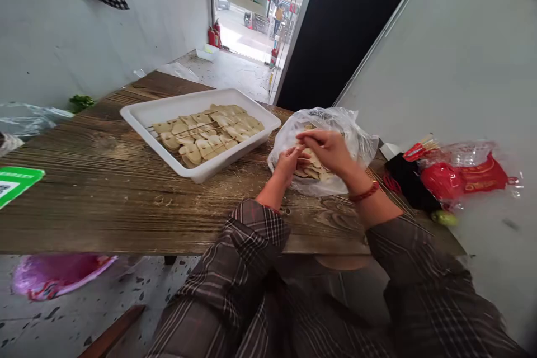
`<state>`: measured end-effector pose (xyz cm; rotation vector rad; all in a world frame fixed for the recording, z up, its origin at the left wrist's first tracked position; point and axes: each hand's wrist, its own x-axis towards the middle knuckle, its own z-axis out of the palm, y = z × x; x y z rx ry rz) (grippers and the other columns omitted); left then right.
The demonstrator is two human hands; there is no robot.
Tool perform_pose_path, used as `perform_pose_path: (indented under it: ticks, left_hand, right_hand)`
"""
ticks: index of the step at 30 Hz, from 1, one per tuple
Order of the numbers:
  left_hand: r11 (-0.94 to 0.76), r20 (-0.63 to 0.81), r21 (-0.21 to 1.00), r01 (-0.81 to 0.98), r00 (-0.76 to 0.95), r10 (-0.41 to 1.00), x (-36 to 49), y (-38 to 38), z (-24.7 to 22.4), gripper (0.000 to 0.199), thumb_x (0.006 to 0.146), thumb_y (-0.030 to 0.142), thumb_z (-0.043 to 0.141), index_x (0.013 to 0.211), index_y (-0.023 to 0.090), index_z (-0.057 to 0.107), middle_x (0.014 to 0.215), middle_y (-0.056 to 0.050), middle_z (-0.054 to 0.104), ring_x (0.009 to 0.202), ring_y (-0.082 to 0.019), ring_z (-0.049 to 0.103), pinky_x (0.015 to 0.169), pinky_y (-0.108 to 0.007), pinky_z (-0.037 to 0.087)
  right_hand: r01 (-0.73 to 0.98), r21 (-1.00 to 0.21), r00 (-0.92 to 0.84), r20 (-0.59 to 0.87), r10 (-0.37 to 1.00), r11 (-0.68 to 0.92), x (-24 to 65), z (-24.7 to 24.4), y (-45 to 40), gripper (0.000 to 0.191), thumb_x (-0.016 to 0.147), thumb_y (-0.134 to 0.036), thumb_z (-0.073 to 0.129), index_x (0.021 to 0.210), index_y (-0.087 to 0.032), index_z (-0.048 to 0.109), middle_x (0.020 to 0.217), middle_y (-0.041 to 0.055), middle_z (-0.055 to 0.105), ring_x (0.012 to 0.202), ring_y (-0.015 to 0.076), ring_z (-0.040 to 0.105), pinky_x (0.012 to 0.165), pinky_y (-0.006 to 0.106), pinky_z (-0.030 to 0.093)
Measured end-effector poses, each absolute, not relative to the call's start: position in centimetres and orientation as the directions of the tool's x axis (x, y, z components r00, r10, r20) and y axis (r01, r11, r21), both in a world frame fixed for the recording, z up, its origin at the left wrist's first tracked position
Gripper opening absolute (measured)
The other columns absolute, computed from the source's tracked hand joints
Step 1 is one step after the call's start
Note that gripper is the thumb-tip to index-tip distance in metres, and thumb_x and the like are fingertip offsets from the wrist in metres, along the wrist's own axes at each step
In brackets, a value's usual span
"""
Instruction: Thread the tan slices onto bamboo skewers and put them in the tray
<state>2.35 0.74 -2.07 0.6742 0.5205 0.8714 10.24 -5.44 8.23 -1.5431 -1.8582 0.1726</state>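
My left hand [288, 162] and my right hand [329, 150] meet over a clear plastic bag [358, 137]. The bag lies open and holds pale, flat slices [315, 170]. Fingers of both hands are closed in a pinch, close together; what sits between them is too small and hidden to make out. To the left of the hands stands a white plastic tray [197, 174]. In it, rows of pale slices [207, 148] are threaded on thin skewers [197, 130].
The wooden table [126, 212] bears a green sign [20, 182] at left. Red plastic packaging [465, 176], a black cloth or bag [409, 182] and bundled sticks [425, 145] lie at right near the wall. A pink basin [62, 274] is below the table. A doorway opens ahead.
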Motion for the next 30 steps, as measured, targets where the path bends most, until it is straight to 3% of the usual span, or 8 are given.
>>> perform_pose_path:
  ticks: [5, 10, 13, 19, 24, 30]
  left_hand:
    - [0.415, -0.098, 0.766, -0.491, 0.548, 0.83, 2.3, 1.2, -2.2, 0.023, 0.088, 0.036, 0.062, 0.092, 0.014, 0.06, 0.07, -0.003, 0.069, 0.056, -0.011, 0.065, 0.056, -0.021, 0.05]
    - [0.396, -0.09, 0.784, -0.478, 0.544, 0.834, 2.4, 1.5, -2.1, 0.033, 0.083, 0.043, 0.068, 0.094, 0.013, 0.06, 0.071, -0.004, 0.07, 0.058, -0.012, 0.066, 0.06, -0.023, 0.052]
    - [0.393, -0.102, 0.795, -0.462, 0.537, 0.838, 2.2, 1.2, -2.1, 0.033, 0.083, 0.043, 0.068, 0.094, 0.013, 0.06, 0.072, -0.004, 0.07, 0.057, -0.012, 0.066, 0.059, -0.023, 0.051]
    - [0.402, -0.123, 0.805, -0.435, 0.541, 0.832, 2.0, 0.7, -2.7, 0.023, 0.088, 0.035, 0.062, 0.095, 0.013, 0.06, 0.071, -0.004, 0.07, 0.055, -0.011, 0.065, 0.057, -0.021, 0.049]
    - [0.405, -0.124, 0.805, -0.433, 0.545, 0.829, 1.9, 0.7, -3.0, 0.025, 0.088, 0.037, 0.063, 0.094, 0.013, 0.059, 0.071, -0.004, 0.069, 0.056, -0.012, 0.066, 0.057, -0.022, 0.048]
    - [0.397, -0.108, 0.81, -0.432, 0.554, 0.825, 1.7, 0.4, -3.0, 0.027, 0.086, 0.039, 0.065, 0.092, 0.013, 0.059, 0.072, -0.004, 0.069, 0.057, -0.012, 0.065, 0.059, -0.023, 0.049]
  right_hand:
    - [0.768, -0.641, 0.325, 0.406, 0.854, 0.013, 20.8, 7.0, -12.4, 0.034, 0.089, -0.036, 0.054, 0.103, -0.013, 0.074, 0.086, 0.0082, 0.075, 0.074, 0.0168, 0.067, 0.07, 0.03, 0.051]
    - [0.833, -0.525, 0.332, 0.22, 0.917, -0.175, 25.9, 3.0, -17.9, 0.029, 0.085, -0.037, 0.057, 0.092, -0.017, 0.076, 0.087, 0.0075, 0.077, 0.08, 0.0221, 0.069, 0.074, 0.034, 0.05]
    - [0.89, -0.434, 0.214, 0.12, 0.969, -0.143, 26.2, -0.1, -19.3, 0.026, 0.084, -0.035, 0.056, 0.092, -0.019, 0.075, 0.094, 0.0081, 0.076, 0.085, 0.0245, 0.069, 0.077, 0.036, 0.05]
    - [0.958, -0.285, 0.058, 0.145, 0.988, -0.015, 26.5, -4.2, -18.8, 0.022, 0.084, -0.034, 0.054, 0.091, -0.019, 0.07, 0.09, 0.0109, 0.07, 0.082, 0.0242, 0.065, 0.073, 0.035, 0.049]
    - [0.97, -0.234, -0.067, 0.006, 0.998, 0.067, 27.8, -4.9, -17.7, 0.023, 0.088, -0.033, 0.046, 0.075, -0.021, 0.06, 0.075, 0.0075, 0.064, 0.07, 0.0208, 0.06, 0.066, 0.032, 0.045]
    - [0.964, -0.212, -0.174, -0.044, 0.984, 0.161, 27.8, -4.7, -17.8, 0.015, 0.088, -0.029, 0.047, 0.078, -0.021, 0.056, 0.081, 0.0075, 0.063, 0.074, 0.0207, 0.059, 0.068, 0.032, 0.045]
